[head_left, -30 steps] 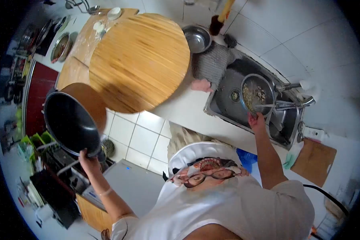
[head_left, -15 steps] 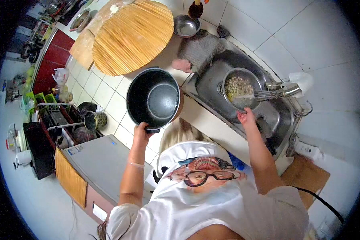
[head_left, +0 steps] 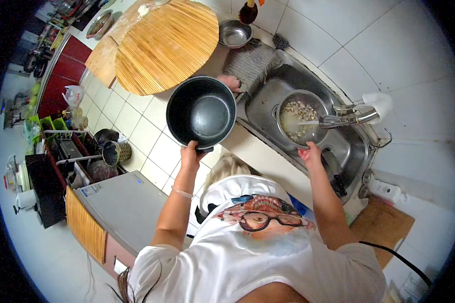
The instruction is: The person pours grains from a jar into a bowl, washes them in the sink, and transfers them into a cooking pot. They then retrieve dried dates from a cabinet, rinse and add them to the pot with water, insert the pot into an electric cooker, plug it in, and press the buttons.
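Note:
My left hand (head_left: 191, 154) is closed on the near edge of a dark, deep cooking pot (head_left: 201, 112), which looks bare inside and hangs beside the counter, its mouth tilted toward me. At the sink, the fingers of my right hand (head_left: 310, 153) grip the near rim of a metal bowl (head_left: 284, 126). Pale and brownish pieces, like beans or grains (head_left: 299, 114), lie in cloudy water in that bowl. Water runs into it from the metal faucet (head_left: 341, 120), which has a white wrapping at its upper end.
The steel sink (head_left: 260, 103) surrounds the bowl, with a black-handled utensil (head_left: 337, 179) at its near right end. A grey cloth (head_left: 253, 63) drapes over the far corner. A round slatted mat (head_left: 167, 48) and a small steel bowl (head_left: 234, 33) sit on the counter beyond.
The dark pot has moved right and slightly up in view, and its mouth has turned more toward me. The bowl has shifted slightly left under the running water.

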Motion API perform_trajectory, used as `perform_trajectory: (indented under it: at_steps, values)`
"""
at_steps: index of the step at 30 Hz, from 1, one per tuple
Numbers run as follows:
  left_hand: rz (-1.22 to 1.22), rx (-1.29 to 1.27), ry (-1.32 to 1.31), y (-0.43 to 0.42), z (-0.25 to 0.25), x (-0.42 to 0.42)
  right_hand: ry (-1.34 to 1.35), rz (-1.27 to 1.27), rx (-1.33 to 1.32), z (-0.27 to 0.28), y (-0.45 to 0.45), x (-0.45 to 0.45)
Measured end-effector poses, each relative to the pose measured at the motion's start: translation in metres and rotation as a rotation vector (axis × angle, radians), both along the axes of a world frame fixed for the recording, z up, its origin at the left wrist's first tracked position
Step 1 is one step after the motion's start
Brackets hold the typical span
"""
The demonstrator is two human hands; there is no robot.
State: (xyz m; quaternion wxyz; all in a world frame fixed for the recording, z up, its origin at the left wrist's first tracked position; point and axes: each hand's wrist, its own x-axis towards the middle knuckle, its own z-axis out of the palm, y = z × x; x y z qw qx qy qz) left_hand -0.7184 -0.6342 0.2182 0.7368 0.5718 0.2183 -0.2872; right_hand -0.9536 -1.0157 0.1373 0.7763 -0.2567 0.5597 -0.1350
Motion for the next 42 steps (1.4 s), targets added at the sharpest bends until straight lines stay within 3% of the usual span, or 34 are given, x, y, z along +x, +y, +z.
perform_trajectory:
  at_steps: [8,12,13,16,18,23,32,34,36,38,42]
  values:
    - [-0.133,-0.099,0.101,0.001,0.005,-0.002,0.070,-0.004,0.047,0.016,0.031,0.014]
    - [-0.554,0.037,0.274,0.004,0.018,-0.038,-0.002,-0.009,0.096,0.017,0.035,0.023]
    - [-0.674,-0.044,0.272,-0.004,0.023,-0.045,-0.028,-0.003,0.129,0.016,0.039,0.025]
    - [-0.854,-0.080,0.050,-0.080,0.015,-0.042,0.034,0.038,0.028,0.025,0.044,0.036]
    - [-0.812,-0.060,-0.066,-0.147,0.017,-0.039,0.036,0.029,-0.047,0.038,0.047,0.038]
    - [-0.891,-0.147,0.171,-0.230,-0.012,-0.032,0.200,0.062,-0.199,0.046,0.025,0.027]
    - [-0.709,-0.082,0.266,-0.224,-0.041,-0.034,0.201,0.322,-0.135,0.078,0.021,0.030]
    - [-0.702,0.025,0.133,-0.222,-0.042,-0.034,0.277,0.448,-0.665,0.046,-0.026,0.025]
    - [-0.702,0.019,0.121,-0.222,-0.039,-0.033,0.203,-0.022,-0.365,0.034,-0.072,0.026]
    - [-0.700,0.018,0.110,-0.219,-0.040,-0.033,-0.212,-0.227,-0.156,0.051,-0.103,0.033]
    - [-0.674,0.034,0.101,-0.213,-0.020,-0.031,-0.465,-0.260,0.022,0.058,-0.129,0.041]
